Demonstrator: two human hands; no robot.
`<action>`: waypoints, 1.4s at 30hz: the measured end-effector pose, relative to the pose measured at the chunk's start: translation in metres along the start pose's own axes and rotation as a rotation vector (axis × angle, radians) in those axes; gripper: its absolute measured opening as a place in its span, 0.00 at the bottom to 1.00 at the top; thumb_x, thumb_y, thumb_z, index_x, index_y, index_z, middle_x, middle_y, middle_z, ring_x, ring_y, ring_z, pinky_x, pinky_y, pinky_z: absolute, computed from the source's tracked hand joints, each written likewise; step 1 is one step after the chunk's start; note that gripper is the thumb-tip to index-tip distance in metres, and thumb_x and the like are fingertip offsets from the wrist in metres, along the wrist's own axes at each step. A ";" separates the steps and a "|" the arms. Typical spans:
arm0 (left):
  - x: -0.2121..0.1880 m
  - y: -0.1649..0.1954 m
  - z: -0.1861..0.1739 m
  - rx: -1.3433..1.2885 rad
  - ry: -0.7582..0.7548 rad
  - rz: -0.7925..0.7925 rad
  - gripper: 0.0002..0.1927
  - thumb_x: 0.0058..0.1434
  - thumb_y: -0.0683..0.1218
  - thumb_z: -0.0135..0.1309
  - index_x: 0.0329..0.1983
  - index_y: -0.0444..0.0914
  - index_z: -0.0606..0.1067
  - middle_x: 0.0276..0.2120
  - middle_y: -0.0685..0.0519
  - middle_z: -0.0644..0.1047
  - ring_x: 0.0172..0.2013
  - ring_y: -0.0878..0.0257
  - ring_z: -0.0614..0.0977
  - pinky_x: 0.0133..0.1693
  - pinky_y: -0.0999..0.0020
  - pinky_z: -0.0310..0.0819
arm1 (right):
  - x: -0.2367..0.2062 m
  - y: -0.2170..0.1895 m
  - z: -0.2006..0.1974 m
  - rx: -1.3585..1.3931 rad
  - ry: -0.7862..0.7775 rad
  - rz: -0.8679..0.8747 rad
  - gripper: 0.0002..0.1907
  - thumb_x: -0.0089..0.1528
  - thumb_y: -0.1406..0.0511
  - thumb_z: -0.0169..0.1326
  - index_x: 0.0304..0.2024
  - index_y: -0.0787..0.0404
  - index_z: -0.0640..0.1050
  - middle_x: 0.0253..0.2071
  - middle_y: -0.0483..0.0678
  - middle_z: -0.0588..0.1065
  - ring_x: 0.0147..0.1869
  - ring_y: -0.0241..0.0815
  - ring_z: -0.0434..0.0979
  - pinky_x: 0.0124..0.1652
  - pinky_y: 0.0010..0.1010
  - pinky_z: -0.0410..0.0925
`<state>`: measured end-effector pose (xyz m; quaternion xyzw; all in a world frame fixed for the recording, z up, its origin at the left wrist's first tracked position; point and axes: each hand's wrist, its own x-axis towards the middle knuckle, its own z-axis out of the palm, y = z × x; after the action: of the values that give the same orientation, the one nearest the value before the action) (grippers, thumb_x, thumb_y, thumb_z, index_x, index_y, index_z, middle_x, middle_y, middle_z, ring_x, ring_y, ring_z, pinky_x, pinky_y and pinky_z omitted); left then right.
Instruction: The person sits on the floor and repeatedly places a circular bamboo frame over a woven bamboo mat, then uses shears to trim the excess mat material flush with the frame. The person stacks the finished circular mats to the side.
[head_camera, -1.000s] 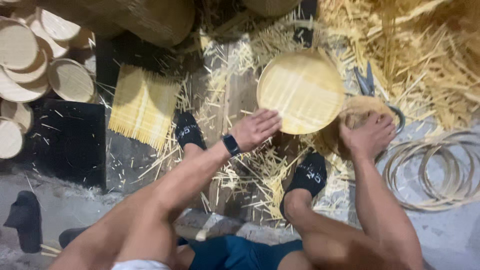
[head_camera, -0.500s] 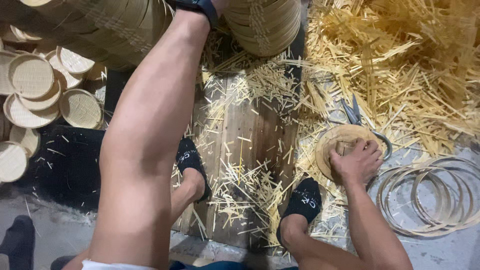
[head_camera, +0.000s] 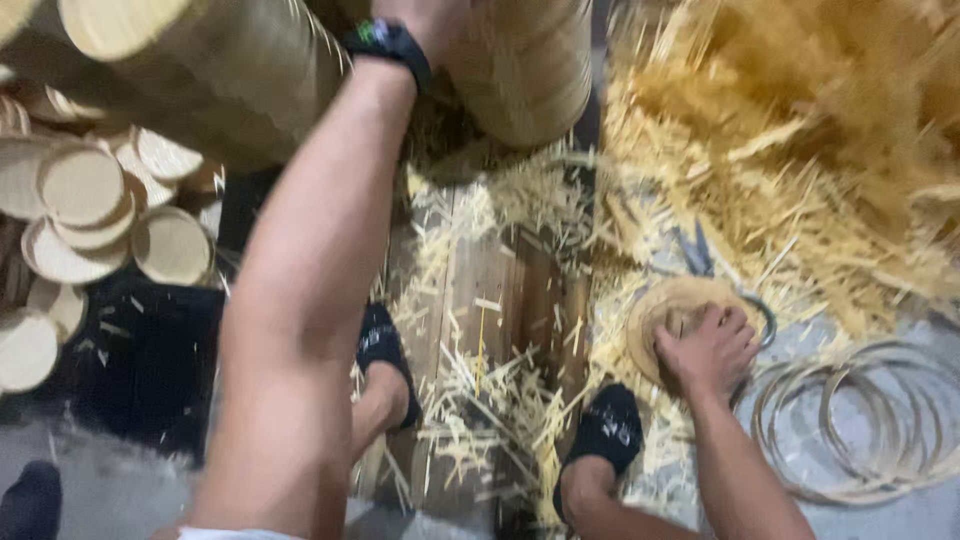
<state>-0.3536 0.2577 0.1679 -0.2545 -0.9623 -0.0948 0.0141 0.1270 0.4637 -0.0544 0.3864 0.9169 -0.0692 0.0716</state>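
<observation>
The right hand (head_camera: 707, 350) is pressing down on a small woven disc (head_camera: 668, 312) lying on the floor, fingers curled over its near edge, much as half a second ago. Scissors (head_camera: 700, 255) are lying just beyond the disc, and thin hoops (head_camera: 860, 420) are resting just right of the hand. The left hand (head_camera: 425, 18) is reaching far forward to the tall stack (head_camera: 530, 70) of round trays; it is cut off at the top edge, so I cannot tell its grip. A second ago it was holding a large tray near the disc; that tray is now gone from there. Bamboo scraps (head_camera: 490, 400) are littering the board between the feet.
</observation>
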 end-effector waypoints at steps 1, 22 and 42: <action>0.004 0.004 -0.006 -0.005 0.131 0.070 0.09 0.74 0.37 0.51 0.42 0.40 0.81 0.36 0.46 0.82 0.42 0.54 0.84 0.40 0.61 0.83 | 0.001 -0.001 -0.006 0.016 -0.007 0.008 0.48 0.49 0.39 0.63 0.62 0.61 0.74 0.63 0.59 0.64 0.66 0.60 0.61 0.63 0.48 0.54; -0.335 -0.001 0.204 -1.079 -0.121 -0.527 0.22 0.68 0.50 0.57 0.62 0.36 0.74 0.55 0.45 0.78 0.55 0.58 0.80 0.57 0.65 0.71 | -0.032 -0.088 0.026 1.202 -0.402 -0.023 0.21 0.70 0.58 0.52 0.50 0.72 0.79 0.41 0.50 0.79 0.42 0.36 0.74 0.43 0.31 0.70; -0.385 -0.274 0.074 -0.052 -0.210 -0.627 0.13 0.62 0.49 0.52 0.46 0.45 0.83 0.39 0.36 0.81 0.42 0.41 0.83 0.50 0.49 0.75 | -0.086 -0.050 0.073 1.296 -0.569 -0.038 0.18 0.75 0.60 0.45 0.42 0.71 0.76 0.32 0.53 0.78 0.31 0.40 0.78 0.34 0.29 0.73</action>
<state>-0.1518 -0.1500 0.0181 0.0453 -0.9872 -0.0922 -0.1217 0.1560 0.3553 -0.1065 0.3023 0.6435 -0.7004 0.0629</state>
